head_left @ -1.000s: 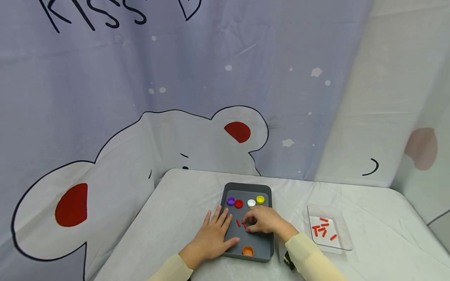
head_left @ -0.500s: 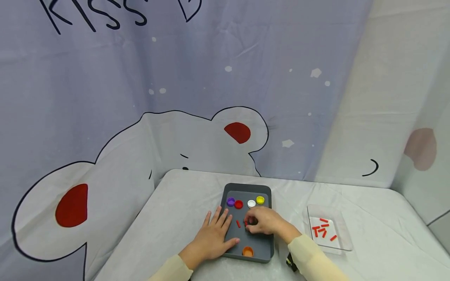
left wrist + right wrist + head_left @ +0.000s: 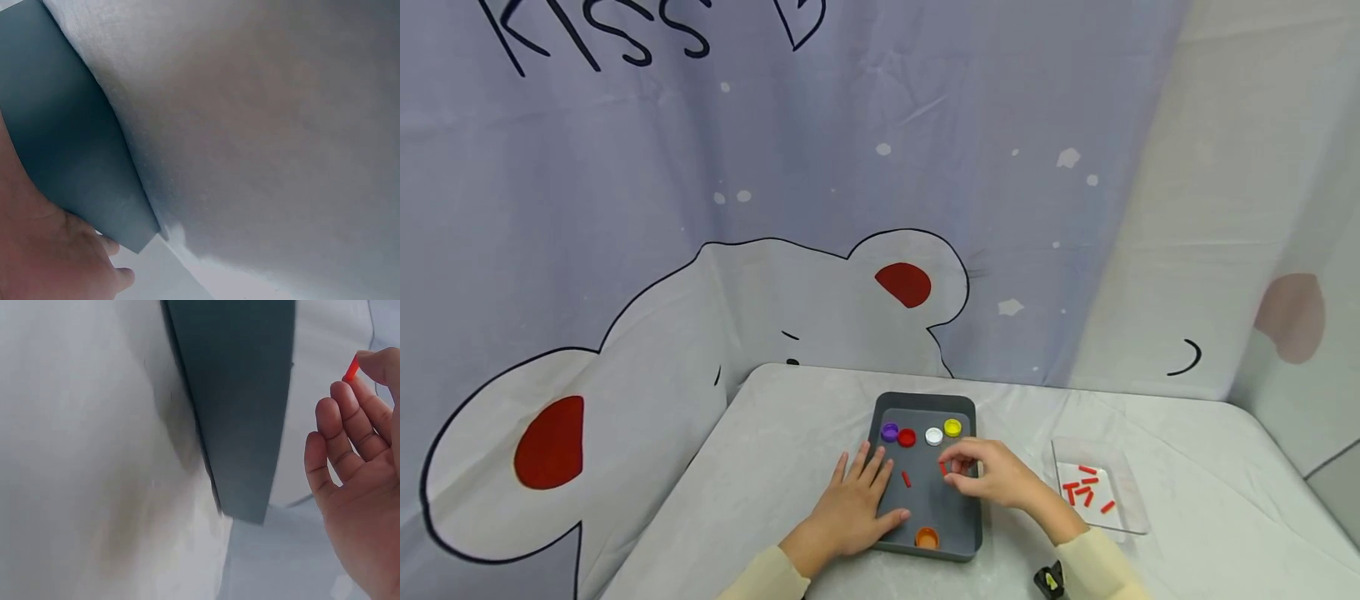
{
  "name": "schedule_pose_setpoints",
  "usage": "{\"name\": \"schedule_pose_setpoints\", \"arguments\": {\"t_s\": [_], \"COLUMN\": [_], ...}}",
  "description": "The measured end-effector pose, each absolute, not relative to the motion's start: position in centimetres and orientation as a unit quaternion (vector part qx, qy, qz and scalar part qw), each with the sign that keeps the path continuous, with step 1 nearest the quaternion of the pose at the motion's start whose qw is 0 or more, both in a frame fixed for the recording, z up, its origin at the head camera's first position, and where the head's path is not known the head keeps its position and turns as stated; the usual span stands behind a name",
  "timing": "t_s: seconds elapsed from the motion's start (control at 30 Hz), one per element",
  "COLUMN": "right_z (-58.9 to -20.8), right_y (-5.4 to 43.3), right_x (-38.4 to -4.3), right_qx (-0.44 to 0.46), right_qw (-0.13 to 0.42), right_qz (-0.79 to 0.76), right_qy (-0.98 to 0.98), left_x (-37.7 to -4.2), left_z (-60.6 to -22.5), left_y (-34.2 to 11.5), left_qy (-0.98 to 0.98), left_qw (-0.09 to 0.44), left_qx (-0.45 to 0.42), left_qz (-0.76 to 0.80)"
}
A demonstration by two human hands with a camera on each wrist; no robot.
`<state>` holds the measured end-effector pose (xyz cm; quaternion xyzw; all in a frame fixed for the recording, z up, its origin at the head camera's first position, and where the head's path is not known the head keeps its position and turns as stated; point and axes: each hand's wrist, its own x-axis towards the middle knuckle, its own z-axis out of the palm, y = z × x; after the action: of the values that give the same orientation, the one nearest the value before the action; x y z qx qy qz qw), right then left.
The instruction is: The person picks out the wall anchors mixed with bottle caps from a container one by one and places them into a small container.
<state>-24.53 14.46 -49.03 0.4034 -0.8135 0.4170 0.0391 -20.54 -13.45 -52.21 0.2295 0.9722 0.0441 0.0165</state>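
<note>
My right hand (image 3: 996, 475) pinches a small red stick (image 3: 352, 367) between thumb and index finger, above the right side of the grey tray (image 3: 942, 517). The other fingers are spread apart in the right wrist view. Flat over the tray's left edge rests my left hand (image 3: 850, 510), its fingers spread and holding nothing. Between the hands, another red stick (image 3: 906, 479) lies on the tray floor. Toward the tray's far end sit a purple cap (image 3: 890, 432), a red cap (image 3: 907, 437), a white cap (image 3: 934, 436) and a yellow cap (image 3: 952, 427).
Near the tray's front edge stands an orange cap (image 3: 927, 538). To the right, a clear plastic box (image 3: 1135, 508) holds several red sticks (image 3: 1087, 470). A white cloth covers the table (image 3: 805, 433), with a printed curtain (image 3: 820, 150) hanging behind it.
The right hand has picked up a red stick from the tray floor and moved right and slightly up with it. The left hand has stayed in place.
</note>
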Motion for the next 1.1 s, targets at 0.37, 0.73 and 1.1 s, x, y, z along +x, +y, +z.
{"name": "schedule_pose_setpoints", "arguments": {"t_s": [0.37, 0.73, 1.1], "right_z": [-48.1, -48.2, -48.4], "right_y": [18.4, 21.9, 25.5], "right_x": [-23.3, -22.3, -20.9], "right_qx": [0.363, 0.325, 0.264], "right_qw": [0.089, 0.122, 0.094], "right_qz": [0.429, 0.417, 0.438], "right_qy": [-0.822, -0.84, -0.854], "left_x": [-20.5, -20.6, -20.5], "left_z": [-52.1, -52.2, -52.2], "left_y": [-13.8, -13.7, -13.5], "left_qy": [0.971, 0.971, 0.97], "left_qw": [0.021, 0.024, 0.019], "left_qx": [0.231, 0.232, 0.236], "left_qz": [0.056, 0.057, 0.057]}}
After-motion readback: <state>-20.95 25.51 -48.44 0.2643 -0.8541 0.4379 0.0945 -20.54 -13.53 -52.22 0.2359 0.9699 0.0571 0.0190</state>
